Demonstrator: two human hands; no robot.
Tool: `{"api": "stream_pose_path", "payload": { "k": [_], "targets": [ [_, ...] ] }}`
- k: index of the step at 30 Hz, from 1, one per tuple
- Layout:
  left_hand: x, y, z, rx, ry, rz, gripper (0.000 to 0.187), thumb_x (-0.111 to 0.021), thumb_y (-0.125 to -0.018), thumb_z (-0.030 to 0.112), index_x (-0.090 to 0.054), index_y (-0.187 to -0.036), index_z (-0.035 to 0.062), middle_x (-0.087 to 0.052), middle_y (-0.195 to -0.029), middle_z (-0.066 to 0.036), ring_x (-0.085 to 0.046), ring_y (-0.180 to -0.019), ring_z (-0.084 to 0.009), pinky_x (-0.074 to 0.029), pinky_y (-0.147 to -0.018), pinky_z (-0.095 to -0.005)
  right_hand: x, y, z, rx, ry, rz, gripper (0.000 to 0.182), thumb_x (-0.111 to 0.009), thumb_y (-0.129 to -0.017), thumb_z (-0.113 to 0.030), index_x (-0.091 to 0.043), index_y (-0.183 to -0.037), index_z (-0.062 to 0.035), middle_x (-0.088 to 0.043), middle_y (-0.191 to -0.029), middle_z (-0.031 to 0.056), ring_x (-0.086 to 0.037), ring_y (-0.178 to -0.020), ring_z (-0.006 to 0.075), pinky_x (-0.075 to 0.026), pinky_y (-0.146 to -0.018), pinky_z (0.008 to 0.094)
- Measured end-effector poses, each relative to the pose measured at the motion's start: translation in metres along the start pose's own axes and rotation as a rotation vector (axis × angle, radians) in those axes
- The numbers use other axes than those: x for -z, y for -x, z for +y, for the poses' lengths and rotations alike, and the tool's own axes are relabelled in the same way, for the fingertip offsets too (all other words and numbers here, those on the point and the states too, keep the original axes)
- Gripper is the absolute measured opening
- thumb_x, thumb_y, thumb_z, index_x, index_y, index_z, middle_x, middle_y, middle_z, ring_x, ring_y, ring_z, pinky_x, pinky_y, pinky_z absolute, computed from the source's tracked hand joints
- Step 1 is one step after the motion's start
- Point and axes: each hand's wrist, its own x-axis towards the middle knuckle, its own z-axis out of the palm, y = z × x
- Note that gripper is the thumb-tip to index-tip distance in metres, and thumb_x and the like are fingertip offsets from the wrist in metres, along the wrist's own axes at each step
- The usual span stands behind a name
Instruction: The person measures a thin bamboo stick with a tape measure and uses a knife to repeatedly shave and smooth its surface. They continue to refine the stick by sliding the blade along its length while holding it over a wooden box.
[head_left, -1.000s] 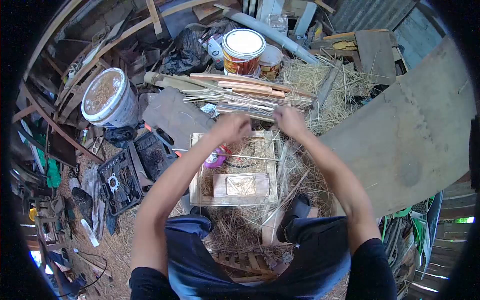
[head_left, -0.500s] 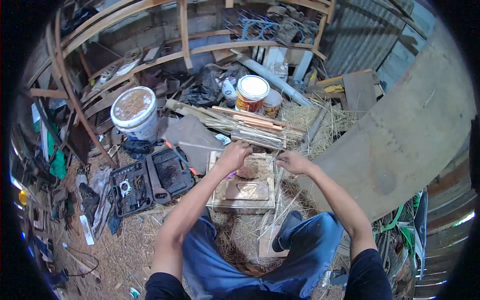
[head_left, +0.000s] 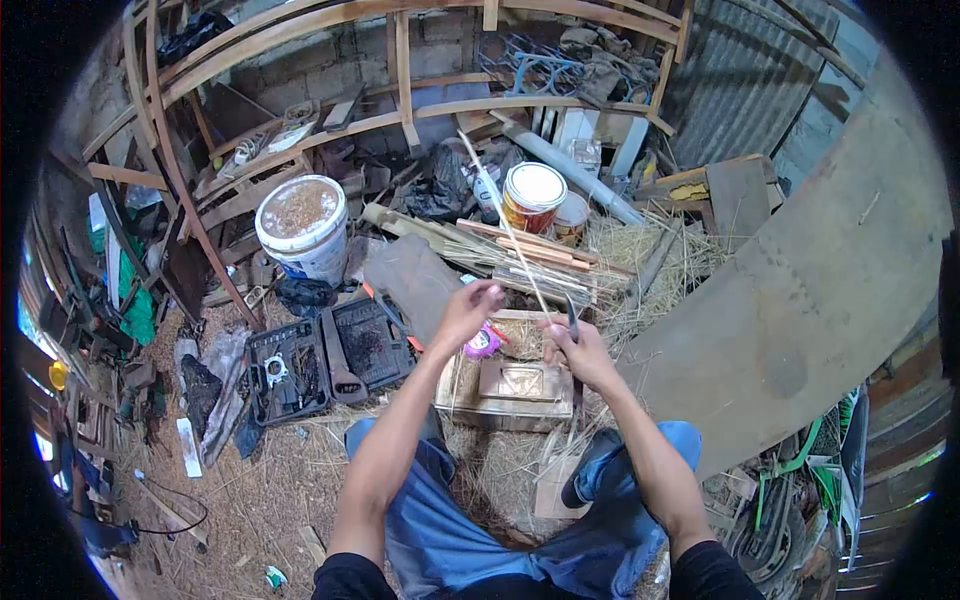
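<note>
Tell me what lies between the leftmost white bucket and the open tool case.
A crumpled black bag lies between the bucket and the tool case, seen in the head view.

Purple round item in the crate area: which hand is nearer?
Left. The left hand is just up-left of the purple round item in view; the right hand is farther right.
</note>
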Motion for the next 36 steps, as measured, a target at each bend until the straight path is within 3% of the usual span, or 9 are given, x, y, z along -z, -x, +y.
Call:
{"api": "stream_pose_path", "payload": {
  "k": [4, 9, 15, 20, 22, 25, 26, 29, 36],
  "targets": [
    [-0.037, 0.020, 0.059, -0.074, 0.283, -0.100, 0.034, -0.056, -0.094, 0.021, -0.052, -0.121, 0.0013, -0.063, -0.102, -0.010, -0.062, -0.089, -0.0156, -0.053, -0.077, -0.0292, -0.008, 0.010, -0.044, -0.010, -0.232, -0.118, 0.031, -0.053, -0.095, -0.029, -0.061, -0.114, -0.0067, -0.060, -0.063, -0.0016, -0.041, -0.051, 0.0028, -0.030, -0.047, 0.0195],
    [-0.054, 0.026, 0.079, -0.090, 0.452, -0.076, 0.028, -0.057, -0.092, 0.013, -0.055, -0.117, 0.0002, -0.060, -0.089, -0.006, -0.064, -0.088, -0.0163, -0.054, -0.076, -0.0277, 0.010, 0.029, -0.054, -0.004, -0.147, 0.055, 0.027, -0.055, -0.093, -0.025, -0.066, -0.106, -0.0038, -0.064, -0.070, -0.0006, -0.039, -0.051, 0.0021, -0.031, -0.048, 0.0188],
    [-0.064, 0.030, 0.094, -0.100, 0.534, -0.111, 0.035, -0.057, -0.091, 0.008, -0.046, -0.124, 0.0037, -0.062, -0.099, -0.011, -0.066, -0.092, -0.0238, -0.058, -0.077, -0.0331, 0.041, 0.049, -0.073, 0.003, -0.250, -0.025, 0.031, -0.048, -0.095, -0.015, -0.058, -0.118, 0.0024, -0.067, -0.079, 0.0053, -0.036, -0.052, 0.0017, -0.029, -0.048, 0.0173],
    [-0.067, 0.035, 0.097, -0.120, 0.602, -0.084, 0.031, -0.060, -0.090, 0.009, -0.041, -0.114, 0.0076, -0.061, -0.098, -0.012, -0.066, -0.090, -0.0257, -0.058, -0.075, -0.0342, 0.044, 0.054, -0.068, -0.030, -0.489, -0.045, 0.034, -0.046, -0.094, -0.012, -0.053, -0.124, 0.0031, -0.067, -0.083, 0.0095, -0.033, -0.052, 0.0013, -0.029, -0.048, 0.0172],
    [-0.067, 0.036, 0.096, -0.128, 0.612, -0.077, 0.029, -0.060, -0.090, 0.010, -0.042, -0.112, 0.0072, -0.061, -0.098, -0.012, -0.066, -0.090, -0.0256, -0.058, -0.076, -0.0339, 0.043, 0.055, -0.070, 0.137, -0.244, 0.003, 0.032, -0.050, -0.094, -0.016, -0.056, -0.119, 0.0022, -0.067, -0.078, 0.0084, -0.039, -0.053, 0.0019, -0.032, -0.050, 0.0178],
    [-0.069, 0.040, 0.096, -0.139, 0.553, -0.095, 0.028, -0.060, -0.090, 0.012, -0.041, -0.110, 0.0074, -0.061, -0.099, -0.012, -0.066, -0.092, -0.0246, -0.058, -0.076, -0.0326, 0.035, 0.049, -0.062, 0.065, 0.054, 0.135, 0.028, -0.054, -0.094, -0.022, -0.059, -0.110, 0.0008, -0.064, -0.071, 0.0056, -0.046, -0.056, 0.0036, -0.035, -0.050, 0.0200],
    [-0.071, 0.040, 0.093, -0.105, 0.526, -0.116, 0.028, -0.060, -0.090, 0.012, -0.041, -0.111, 0.0075, -0.061, -0.099, -0.012, -0.065, -0.093, -0.0244, -0.057, -0.077, -0.0325, 0.035, 0.047, -0.059, -0.031, 0.020, 0.119, 0.028, -0.057, -0.093, -0.027, -0.063, -0.096, 0.0004, -0.061, -0.065, 0.0023, -0.051, -0.059, 0.0058, -0.038, -0.052, 0.0227],
    [-0.071, 0.040, 0.091, -0.086, 0.500, -0.146, 0.027, -0.058, -0.091, 0.011, -0.041, -0.112, 0.0076, -0.061, -0.100, -0.012, -0.065, -0.094, -0.0236, -0.055, -0.079, -0.0323, 0.035, 0.043, -0.056, -0.128, 0.024, 0.116, 0.029, -0.059, -0.092, -0.027, -0.065, -0.086, 0.0013, -0.059, -0.064, 0.0009, -0.051, -0.059, 0.0057, -0.039, -0.053, 0.0232],
    [-0.048, 0.024, 0.084, -0.129, 0.511, 0.072, 0.026, -0.064, -0.087, 0.008, -0.045, -0.106, 0.0075, -0.056, -0.095, -0.006, -0.064, -0.089, -0.0193, -0.056, -0.077, -0.0317, 0.039, 0.040, -0.049, -0.038, 0.122, 0.144, 0.027, -0.060, -0.091, -0.024, -0.065, -0.083, 0.0017, -0.059, -0.066, 0.0000, -0.052, -0.060, 0.0074, -0.041, -0.056, 0.0240]
  ]
}}
